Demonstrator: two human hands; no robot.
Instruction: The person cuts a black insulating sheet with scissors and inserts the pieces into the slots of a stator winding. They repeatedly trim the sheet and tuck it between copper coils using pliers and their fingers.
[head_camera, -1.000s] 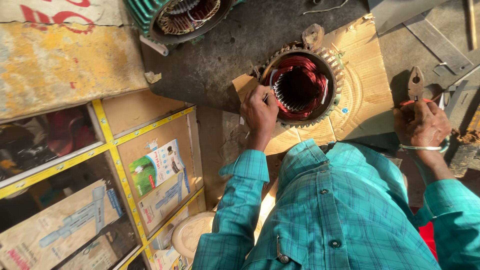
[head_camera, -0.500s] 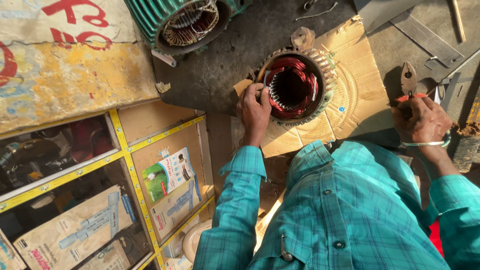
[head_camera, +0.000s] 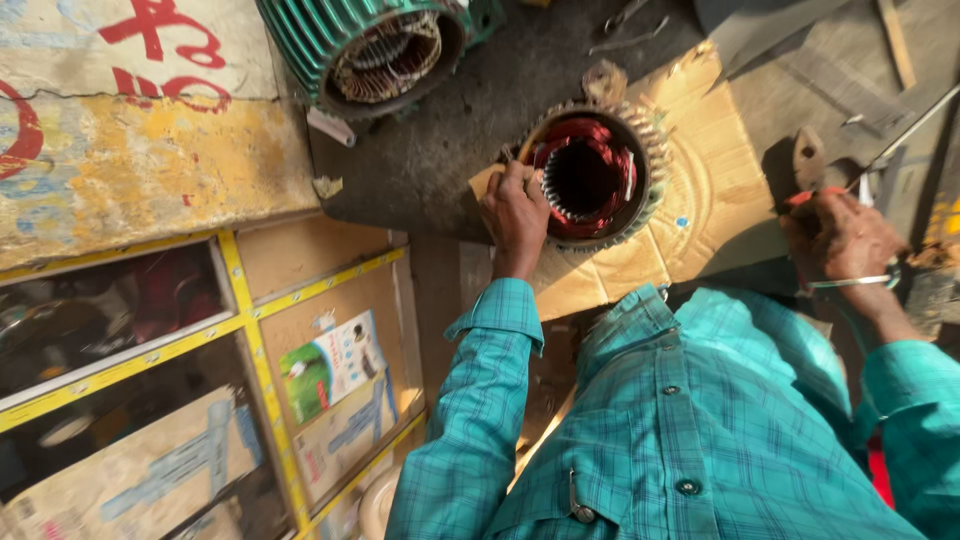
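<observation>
Hands, two of them, belong to one person in a teal checked shirt (head_camera: 690, 430), and both work beside a single motor stator (head_camera: 588, 177) that lies open end up on one sheet of brown cardboard (head_camera: 715, 190). The stator is a round metal ring with red windings around one dark bore. The left hand (head_camera: 515, 210) rests on the stator's left rim, its fingers curled together and pressed onto the windings there; whether they pinch a wire cannot be told. The right hand (head_camera: 840, 240) is well to the right of the stator, off the cardboard's right edge, with its fingers closed around a red-handled tool (head_camera: 815, 195), of which only a small part of the handle shows. One thin bangle (head_camera: 850, 282) circles that wrist. Up and to the left of the stator lies a second motor (head_camera: 375, 45), one green ribbed housing on its side with pale copper windings showing in its open mouth. Both motors sit on the same dark work surface (head_camera: 430, 165). Left of the stator, past the surface's edge, is a worn yellow painted board (head_camera: 140, 160) with red marks, and below it stands one yellow-framed shelf unit (head_camera: 250, 330) holding cardboard boxes and one printed leaflet (head_camera: 330, 365). Up and to the right of the stator lie a few loose metal strips (head_camera: 895, 45), too indistinct to count surely.
</observation>
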